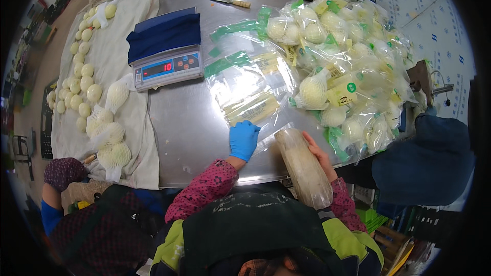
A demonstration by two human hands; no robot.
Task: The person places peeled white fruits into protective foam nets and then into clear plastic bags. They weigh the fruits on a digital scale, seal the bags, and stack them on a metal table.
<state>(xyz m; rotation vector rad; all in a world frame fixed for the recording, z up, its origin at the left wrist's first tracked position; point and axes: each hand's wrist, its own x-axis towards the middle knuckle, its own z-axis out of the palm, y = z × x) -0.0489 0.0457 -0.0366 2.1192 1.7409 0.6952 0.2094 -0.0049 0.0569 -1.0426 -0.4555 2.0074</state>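
Note:
My left hand [244, 140], in a blue glove, rests with curled fingers at the lower edge of flat clear plastic bags [247, 92] with green bands; whether it pinches one I cannot tell. My bare right hand [319, 153] lies along the right side of a long, pale cylindrical object wrapped in clear film [305, 168], its fingers against it. What the wrapped object is, the picture does not settle. To the right lies a heap of bagged peeled onions [312, 90], some in white foam netting. A digital scale [168, 69] bears a folded dark blue cloth [165, 36].
Loose peeled onions [87, 84] and netted ones [114, 157] lie on a pale cloth [142, 138] at left. A knife [232, 3] lies at the steel table's far side. A co-worker's sleeve [65, 174] is at lower left; another person [425, 161] stands at right.

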